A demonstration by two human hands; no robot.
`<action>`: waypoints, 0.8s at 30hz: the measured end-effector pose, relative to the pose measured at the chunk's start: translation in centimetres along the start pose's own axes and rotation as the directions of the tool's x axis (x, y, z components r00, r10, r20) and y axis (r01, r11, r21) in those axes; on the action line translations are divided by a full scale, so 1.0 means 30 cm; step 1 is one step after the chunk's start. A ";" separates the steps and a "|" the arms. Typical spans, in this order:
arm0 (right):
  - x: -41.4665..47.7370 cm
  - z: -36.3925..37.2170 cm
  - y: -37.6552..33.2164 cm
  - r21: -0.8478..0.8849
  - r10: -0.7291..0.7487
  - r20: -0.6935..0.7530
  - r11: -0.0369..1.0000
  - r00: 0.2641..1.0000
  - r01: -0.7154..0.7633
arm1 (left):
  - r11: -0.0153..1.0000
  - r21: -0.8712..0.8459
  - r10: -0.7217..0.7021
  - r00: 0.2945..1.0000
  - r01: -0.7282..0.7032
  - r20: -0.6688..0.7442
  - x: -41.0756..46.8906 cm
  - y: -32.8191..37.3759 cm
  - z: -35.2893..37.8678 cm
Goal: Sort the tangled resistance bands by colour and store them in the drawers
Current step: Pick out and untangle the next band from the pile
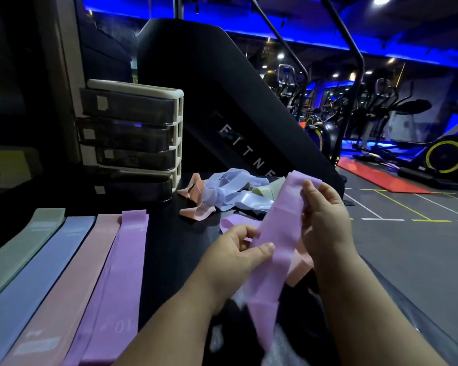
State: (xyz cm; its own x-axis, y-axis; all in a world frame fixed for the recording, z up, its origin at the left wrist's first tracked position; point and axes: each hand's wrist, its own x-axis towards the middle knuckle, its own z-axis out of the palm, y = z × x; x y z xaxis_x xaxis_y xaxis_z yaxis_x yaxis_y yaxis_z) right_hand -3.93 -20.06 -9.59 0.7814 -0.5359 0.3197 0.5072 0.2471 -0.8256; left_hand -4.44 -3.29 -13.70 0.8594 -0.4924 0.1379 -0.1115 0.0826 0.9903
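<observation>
Both hands hold one purple resistance band (280, 223) stretched upright above the black surface. My left hand (238, 249) pinches its middle edge and my right hand (325, 210) grips its upper part. Behind it lies a tangled pile (230, 194) of light blue, pink and green bands. Laid flat side by side at the left are a green band (19, 249), a blue band (40, 270), a pink band (72, 281) and a purple band (119, 273). A cream drawer unit (132, 138) with several dark drawers, all closed, stands at the back left.
A large black machine housing (222, 101) rises behind the pile. Another pink band (299, 268) lies under my right wrist. To the right, the grey gym floor (407, 233) drops away beyond the surface's edge, with exercise bikes (447, 154) and red mats farther off.
</observation>
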 end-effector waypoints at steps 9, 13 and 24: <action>-0.012 0.013 0.038 -0.112 0.171 0.217 0.982 0.961 -0.149 | 0.985 0.159 -0.030 0.979 0.062 -0.199 0.000 -0.001 0.001; -0.041 0.038 0.050 -0.110 0.202 0.347 0.979 0.916 -0.174 | 0.994 0.098 -0.030 0.971 0.054 -0.237 -0.002 0.006 0.002; -0.039 0.025 0.059 -0.582 0.061 0.223 0.809 0.973 0.082 | 0.997 -0.012 0.063 0.954 -0.070 -0.294 -0.015 0.045 -0.004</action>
State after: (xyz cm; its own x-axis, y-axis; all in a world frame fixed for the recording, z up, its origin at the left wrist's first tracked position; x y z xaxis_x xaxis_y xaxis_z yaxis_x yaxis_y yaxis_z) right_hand -3.69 -18.38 -11.06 0.8723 -0.3263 0.3641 0.2631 -0.3143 -0.9121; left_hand -4.90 -2.85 -12.42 0.9592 -0.2099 0.1892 -0.1651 0.1273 0.9780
